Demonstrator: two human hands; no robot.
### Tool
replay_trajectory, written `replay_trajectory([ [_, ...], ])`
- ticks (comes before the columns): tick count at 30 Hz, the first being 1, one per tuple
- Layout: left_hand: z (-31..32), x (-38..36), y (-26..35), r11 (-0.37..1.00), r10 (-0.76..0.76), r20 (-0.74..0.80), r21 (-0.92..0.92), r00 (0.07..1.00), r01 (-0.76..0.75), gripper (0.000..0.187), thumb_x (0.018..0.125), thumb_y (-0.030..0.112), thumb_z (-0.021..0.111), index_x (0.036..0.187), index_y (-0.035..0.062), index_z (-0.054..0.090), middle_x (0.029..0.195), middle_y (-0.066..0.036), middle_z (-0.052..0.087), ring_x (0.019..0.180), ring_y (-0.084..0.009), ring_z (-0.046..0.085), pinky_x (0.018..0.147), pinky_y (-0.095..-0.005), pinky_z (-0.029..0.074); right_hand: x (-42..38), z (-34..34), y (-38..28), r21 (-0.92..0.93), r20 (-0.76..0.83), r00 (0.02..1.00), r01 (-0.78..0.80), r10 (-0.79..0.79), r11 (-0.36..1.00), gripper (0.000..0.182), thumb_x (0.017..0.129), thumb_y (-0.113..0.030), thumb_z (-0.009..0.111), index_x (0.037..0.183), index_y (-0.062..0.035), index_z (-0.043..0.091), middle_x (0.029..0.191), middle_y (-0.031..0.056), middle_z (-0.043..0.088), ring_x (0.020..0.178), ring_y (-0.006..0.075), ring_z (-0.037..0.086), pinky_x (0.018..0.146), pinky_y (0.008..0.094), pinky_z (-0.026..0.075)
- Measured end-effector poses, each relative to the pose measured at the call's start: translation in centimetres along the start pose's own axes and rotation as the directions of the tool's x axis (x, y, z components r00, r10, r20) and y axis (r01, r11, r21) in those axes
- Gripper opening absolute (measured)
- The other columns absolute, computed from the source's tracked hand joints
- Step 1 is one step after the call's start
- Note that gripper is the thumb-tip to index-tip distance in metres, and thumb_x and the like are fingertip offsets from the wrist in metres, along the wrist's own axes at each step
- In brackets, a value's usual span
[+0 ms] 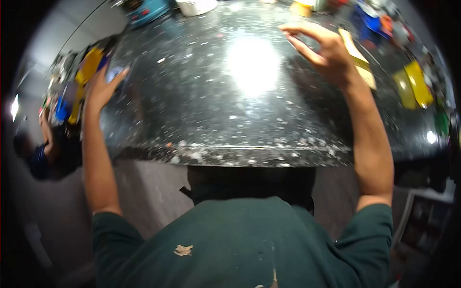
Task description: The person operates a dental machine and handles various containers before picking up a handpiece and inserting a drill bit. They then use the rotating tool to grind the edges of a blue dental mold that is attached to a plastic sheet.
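My left hand (100,90) is at the left side of the speckled black countertop (192,96), with its thumb and fingers spread. Just beside its thumb lies a small, round, clear-and-bluish thing (114,73). Over the right part of the counter, my right hand (329,54) is raised. Its thumb and forefinger reach out with a gap between them, their tips close to each other, and nothing shows in them. A long pale-yellow piece (359,60), wood-like, lies behind that hand and is partly hidden by it.
Along the far edge are a blue device (144,13), a white tub (197,6) and a yellow container (301,8). Yellow pieces (418,84) and mixed clutter (377,21) lie at right. More clutter (89,65) lines the left. Another person (41,156) is at far left.
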State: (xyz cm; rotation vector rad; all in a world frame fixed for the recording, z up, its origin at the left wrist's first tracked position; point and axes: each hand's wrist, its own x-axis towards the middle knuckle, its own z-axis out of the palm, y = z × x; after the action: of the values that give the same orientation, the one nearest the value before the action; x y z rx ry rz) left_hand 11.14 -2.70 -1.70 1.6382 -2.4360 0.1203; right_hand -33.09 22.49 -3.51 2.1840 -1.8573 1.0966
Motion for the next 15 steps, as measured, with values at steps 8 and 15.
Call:
replay_trajectory([
  [8, 3.0, -0.2, 0.1, 0.99, -0.004, -0.083, -0.138, 0.997, -0.008, 0.061, 0.085, 0.044, 0.072, 0.124, -0.0014, 0.06, 0.112, -0.023, 0.065, 0.102, -0.035, 0.063, 0.09, -0.0407, 0.048, -1.1, -6.6, 7.3, -0.098, -0.317, 0.823, -0.523, 0.471, 0.847, 0.04, 0.089, -0.036, 0.067, 0.117, -0.0086, 0.069, 0.111, 0.0148, 0.071, 0.106, 0.0253, 0.068, 0.093, 0.0379, 0.051],
  [15, 0.5, 2.4, 9.3, 0.841, 0.183, -0.14, -0.489, 0.973, -0.229, 0.067, 0.083, 0.033, 0.077, 0.136, 0.0005, 0.053, 0.117, -0.019, 0.064, 0.104, -0.0258, 0.061, 0.093, -0.0358, 0.047, -2.8, -8.2, 8.1, -0.374, -0.231, 0.535, -0.82, 0.813, 0.433, 0.083, 0.071, -0.062, 0.074, 0.121, 0.0035, 0.063, 0.123, 0.0299, 0.062, 0.116, 0.0389, 0.061, 0.099, 0.044, 0.049],
])
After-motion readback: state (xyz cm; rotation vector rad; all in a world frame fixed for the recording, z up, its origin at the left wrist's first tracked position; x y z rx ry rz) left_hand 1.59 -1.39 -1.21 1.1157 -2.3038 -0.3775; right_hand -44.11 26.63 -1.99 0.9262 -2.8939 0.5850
